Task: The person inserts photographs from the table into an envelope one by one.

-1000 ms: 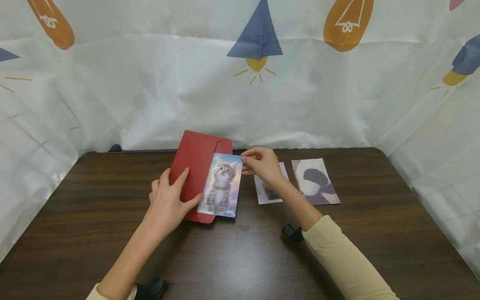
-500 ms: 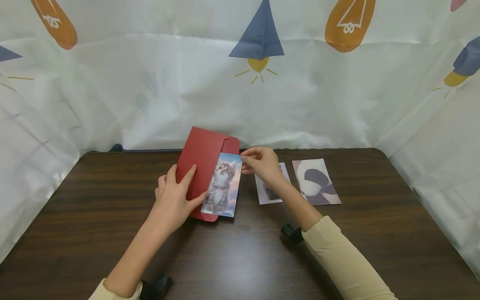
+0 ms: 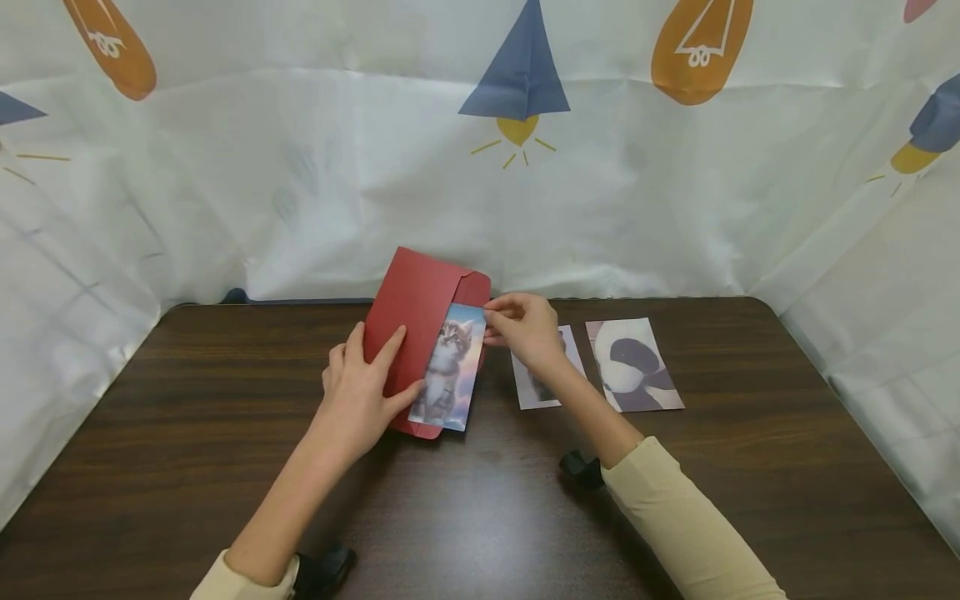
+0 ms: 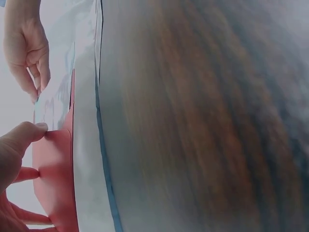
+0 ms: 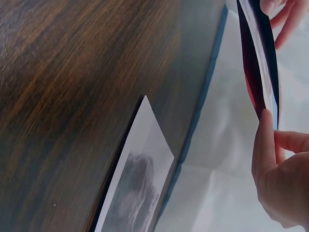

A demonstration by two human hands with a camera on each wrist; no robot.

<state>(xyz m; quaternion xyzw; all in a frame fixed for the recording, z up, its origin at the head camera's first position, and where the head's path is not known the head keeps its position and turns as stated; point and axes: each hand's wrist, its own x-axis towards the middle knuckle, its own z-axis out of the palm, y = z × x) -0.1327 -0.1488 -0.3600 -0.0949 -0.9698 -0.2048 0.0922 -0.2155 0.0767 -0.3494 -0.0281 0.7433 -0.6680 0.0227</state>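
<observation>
My left hand (image 3: 363,396) holds a red envelope (image 3: 412,312), its fingers spread over the front and its thumb by the open side. That envelope is tilted and raised, its top standing above the table's far edge. A kitten picture card (image 3: 453,358) sits partly inside the opening, the rest showing on the right. With thumb and fingertips my right hand (image 3: 528,329) pinches the card's upper right corner. In the right wrist view the card's edge (image 5: 266,79) lies between the envelope's two sides, and the right hand (image 5: 282,183) grips its end.
Two more picture cards lie right of the envelope: one (image 3: 528,387) partly under my right forearm, another with a black-and-white animal (image 3: 633,367). They rest on a dark wooden table (image 3: 225,400). A printed white curtain (image 3: 360,183) hangs behind it.
My left hand has moved the envelope right and slightly up, and more of the kitten card is covered by it. The right hand stays nearly in place, pinching the card.
</observation>
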